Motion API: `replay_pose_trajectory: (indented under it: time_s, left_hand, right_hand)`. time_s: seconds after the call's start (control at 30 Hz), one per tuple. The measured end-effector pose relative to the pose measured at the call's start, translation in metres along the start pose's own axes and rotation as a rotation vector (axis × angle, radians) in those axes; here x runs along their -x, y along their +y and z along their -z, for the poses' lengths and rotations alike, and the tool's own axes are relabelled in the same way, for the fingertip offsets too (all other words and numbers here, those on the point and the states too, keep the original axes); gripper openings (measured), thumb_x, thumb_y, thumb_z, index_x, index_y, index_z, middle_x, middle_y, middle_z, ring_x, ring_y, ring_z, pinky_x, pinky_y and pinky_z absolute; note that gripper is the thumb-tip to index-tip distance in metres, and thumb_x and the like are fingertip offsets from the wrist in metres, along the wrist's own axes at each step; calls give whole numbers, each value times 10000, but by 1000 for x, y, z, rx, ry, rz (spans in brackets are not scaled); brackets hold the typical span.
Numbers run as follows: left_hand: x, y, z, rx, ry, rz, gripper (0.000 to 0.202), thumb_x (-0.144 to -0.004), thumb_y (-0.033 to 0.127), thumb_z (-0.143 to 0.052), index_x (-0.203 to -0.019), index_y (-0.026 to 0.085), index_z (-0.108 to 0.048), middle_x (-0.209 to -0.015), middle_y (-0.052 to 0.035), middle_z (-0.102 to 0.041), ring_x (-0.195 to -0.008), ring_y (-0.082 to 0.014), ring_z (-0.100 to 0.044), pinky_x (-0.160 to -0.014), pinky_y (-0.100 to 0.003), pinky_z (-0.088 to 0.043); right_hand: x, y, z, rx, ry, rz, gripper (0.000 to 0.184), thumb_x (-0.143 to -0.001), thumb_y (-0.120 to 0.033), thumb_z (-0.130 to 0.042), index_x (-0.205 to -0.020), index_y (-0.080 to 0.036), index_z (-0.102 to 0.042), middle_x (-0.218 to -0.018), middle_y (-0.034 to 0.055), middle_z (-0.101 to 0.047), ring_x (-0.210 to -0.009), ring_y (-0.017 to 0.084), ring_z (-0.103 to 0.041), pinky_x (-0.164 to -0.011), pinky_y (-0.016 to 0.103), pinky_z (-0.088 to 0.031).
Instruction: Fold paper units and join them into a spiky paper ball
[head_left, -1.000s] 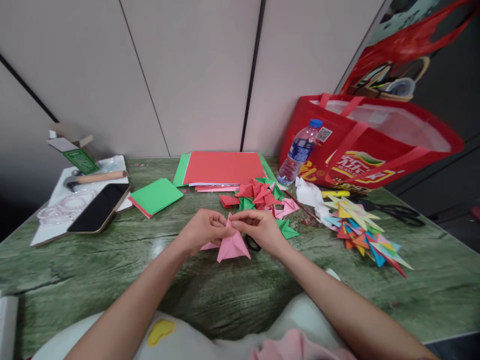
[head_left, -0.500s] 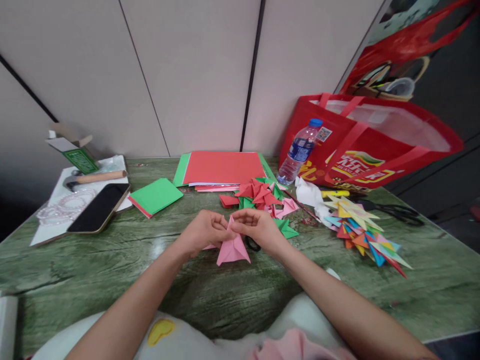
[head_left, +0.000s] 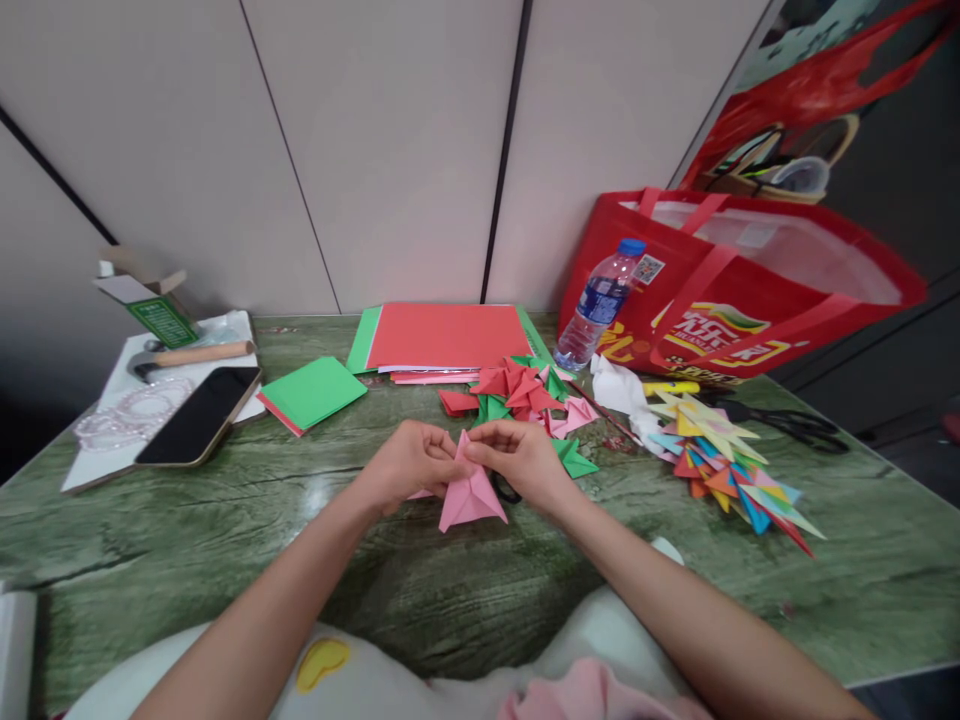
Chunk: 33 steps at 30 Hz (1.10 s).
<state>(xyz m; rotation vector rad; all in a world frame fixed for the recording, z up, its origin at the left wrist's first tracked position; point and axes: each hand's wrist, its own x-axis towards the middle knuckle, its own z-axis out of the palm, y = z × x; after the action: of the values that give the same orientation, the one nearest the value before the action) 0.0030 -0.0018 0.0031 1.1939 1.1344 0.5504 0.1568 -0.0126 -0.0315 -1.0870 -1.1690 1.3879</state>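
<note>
Between my two hands is a folded piece of pink origami paper [head_left: 473, 503], its narrow tip up and its wide end hanging toward me. My left hand [head_left: 417, 467] pinches its left side near the top. On the other side, my right hand [head_left: 517, 458] is closed on the upper right edge, thumb in front. Another bit of pink paper [head_left: 421, 494] shows under my left hand, mostly hidden. Just behind my right hand lie dark scissor handles [head_left: 508, 489], partly covered. A pile of red, green and pink folded paper pieces [head_left: 525, 388] lies beyond my hands.
Green square sheets [head_left: 313, 392], a phone [head_left: 196, 417] and a hammer [head_left: 196, 355] lie left. Large red paper [head_left: 452, 335] rests by the wall. To the right are a water bottle [head_left: 598, 305], a red bag [head_left: 720, 290], multicoloured folded paper [head_left: 731, 465] and black scissors [head_left: 795, 422].
The pink paper's lower end has swung slightly to the right and tilted. Both hands keep their pinch in nearly the same place.
</note>
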Motion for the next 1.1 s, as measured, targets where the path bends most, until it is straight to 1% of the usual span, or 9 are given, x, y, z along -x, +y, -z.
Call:
replay_pose_trajectory:
  time_s: [0.13,0.23,0.4,0.47,0.53,0.7,0.87,0.97,1.1]
  left_hand:
    - [0,-1,0,15,-9,-1,278,-481,185,-784,-572,114,-531,-451,51,-543,-417,-54,-473,-451,-186,-420]
    - [0,-1,0,19,-18,-32,304,-463,191,-794,-571,117,-520,-450,55,-532,-413,-49,-452,-443,-181,-384]
    - [-1,-4,0,-53,-32,-96,268,-544,228,-746,-574,123,-501,-442,70,-496,-392,-32,-388,-415,-161,-276]
    - [-1,-5,0,-75,-39,-110,268,-557,234,-736,-570,125,-492,-440,78,-480,-388,-28,-371,-409,-157,-254]
    - [0,-4,0,-72,-45,-102,282,-541,230,-748,-568,127,-487,-443,78,-481,-394,-30,-381,-414,-159,-277]
    - [2,-1,-2,-36,-59,-71,300,-509,227,-773,-575,125,-499,-457,58,-517,-422,-56,-451,-467,-197,-398]
    - [2,-2,-1,-35,-86,-78,267,-534,222,-758,-606,120,-522,-470,50,-531,-434,-59,-463,-482,-201,-411]
    - [0,-4,0,-57,-108,-98,234,-566,224,-730,-604,123,-522,-467,50,-524,-425,-57,-447,-458,-191,-373]
    - [-1,-5,1,-96,-126,-135,222,-597,240,-699,-578,125,-510,-440,73,-466,-396,-33,-368,-415,-167,-268]
  right_hand:
    - [1,0,0,47,16,48,222,-559,-329,-753,-694,-175,-666,-671,8,-661,-599,125,-572,-597,269,-449]
    - [0,0,0,54,20,50,224,-561,-339,-751,-691,-179,-664,-681,10,-662,-611,132,-577,-606,276,-450]
    - [-1,2,1,-11,-3,-11,236,-555,-334,-760,-697,-173,-661,-683,-1,-655,-607,113,-565,-599,254,-436]
    - [-1,4,2,-58,-19,-39,231,-553,-323,-764,-693,-171,-660,-677,-11,-649,-598,101,-556,-598,243,-427]
    - [-1,4,2,-93,-29,-63,230,-552,-321,-767,-691,-172,-659,-669,-17,-643,-588,94,-549,-587,236,-418]
    - [0,3,0,-107,-30,-83,248,-549,-339,-768,-689,-163,-663,-659,-13,-641,-570,90,-540,-570,231,-412]
    - [0,2,0,-80,-10,-69,248,-540,-346,-769,-664,-165,-655,-644,-8,-638,-559,94,-531,-552,230,-415]
    - [0,3,1,-55,-19,-44,231,-543,-335,-769,-649,-171,-646,-621,-14,-622,-551,90,-516,-531,220,-404]
    - [0,2,2,-11,-58,-13,242,-553,-351,-760,-679,-176,-649,-646,-18,-620,-576,94,-521,-556,224,-415]
